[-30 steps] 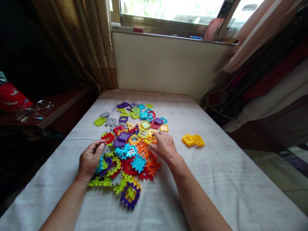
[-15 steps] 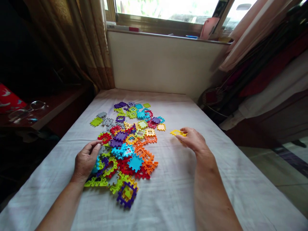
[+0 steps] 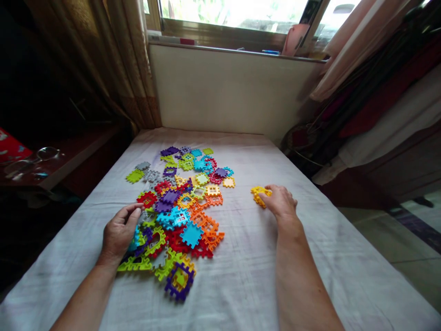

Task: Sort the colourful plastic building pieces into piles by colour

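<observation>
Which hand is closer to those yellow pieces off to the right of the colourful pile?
Right. The right hand is at the yellow pieces, its fingers over their right side. The left hand is farther off, across the colourful pile at its left edge.

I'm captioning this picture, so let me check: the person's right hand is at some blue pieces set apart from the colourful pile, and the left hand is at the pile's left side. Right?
Not quite: the pieces at the right hand are yellow, as the head view shows. The pile and left hand are as you say.
</observation>
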Motion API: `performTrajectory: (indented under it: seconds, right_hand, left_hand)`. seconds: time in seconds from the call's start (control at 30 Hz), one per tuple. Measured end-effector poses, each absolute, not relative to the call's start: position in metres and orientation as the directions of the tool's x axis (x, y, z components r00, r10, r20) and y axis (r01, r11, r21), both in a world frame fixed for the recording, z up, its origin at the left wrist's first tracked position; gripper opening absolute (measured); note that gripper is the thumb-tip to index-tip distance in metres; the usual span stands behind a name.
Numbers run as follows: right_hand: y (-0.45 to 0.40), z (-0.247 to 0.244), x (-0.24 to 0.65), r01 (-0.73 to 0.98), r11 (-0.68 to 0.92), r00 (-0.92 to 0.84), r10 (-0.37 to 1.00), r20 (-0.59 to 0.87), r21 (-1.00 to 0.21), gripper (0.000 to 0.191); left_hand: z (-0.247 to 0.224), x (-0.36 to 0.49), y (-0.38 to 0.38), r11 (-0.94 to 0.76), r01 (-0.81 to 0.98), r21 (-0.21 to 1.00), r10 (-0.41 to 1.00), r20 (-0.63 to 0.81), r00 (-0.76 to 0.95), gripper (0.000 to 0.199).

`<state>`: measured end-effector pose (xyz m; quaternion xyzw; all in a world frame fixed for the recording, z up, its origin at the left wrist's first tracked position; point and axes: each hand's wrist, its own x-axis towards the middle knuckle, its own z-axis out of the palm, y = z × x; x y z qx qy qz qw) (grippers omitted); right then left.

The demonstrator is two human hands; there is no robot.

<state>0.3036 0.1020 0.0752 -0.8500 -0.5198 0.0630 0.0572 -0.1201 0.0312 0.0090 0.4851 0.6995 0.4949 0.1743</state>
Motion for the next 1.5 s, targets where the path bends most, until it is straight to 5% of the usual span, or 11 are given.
performTrajectory:
  seconds: [0.13, 0.33, 0.43, 1.0, 1.27, 1.5]
  right_hand:
    - [0.103, 0.078, 0.283, 0.925, -0.326, 0.344, 0.937, 0.065, -0.198, 0.037]
    - [0.106, 0.047, 0.216, 0.926, 0.187, -0.129, 0.973, 0.190, -0.328, 0.035]
    - [0.104, 0.027, 0.196, 0.887, 0.293, -0.236, 0.952, 0.195, -0.356, 0.045]
    - [0.105, 0.027, 0.201, 0.870, 0.207, -0.178, 0.978, 0.107, -0.448, 0.024]
    - [0.110, 0.025, 0.206, 0.854, 0.189, -0.129, 0.979, 0.155, -0.486, 0.043]
    - [0.116, 0.041, 0.237, 0.852, 0.136, -0.008, 0.969, 0.247, -0.506, 0.036]
  left_hand:
    - [0.010, -0.119, 0.031, 0.059, 0.492, 0.869, 0.853, 0.213, -0.477, 0.042]
    - [0.012, -0.119, 0.031, 0.053, 0.500, 0.865, 0.851, 0.223, -0.475, 0.040]
    - [0.010, -0.120, 0.031, 0.041, 0.507, 0.861, 0.856, 0.232, -0.463, 0.040]
    - [0.011, -0.119, 0.031, 0.044, 0.514, 0.856, 0.855, 0.233, -0.463, 0.040]
    - [0.009, -0.121, 0.031, 0.045, 0.525, 0.850, 0.856, 0.239, -0.459, 0.038]
    - [0.011, -0.120, 0.031, 0.047, 0.522, 0.852, 0.856, 0.235, -0.460, 0.037]
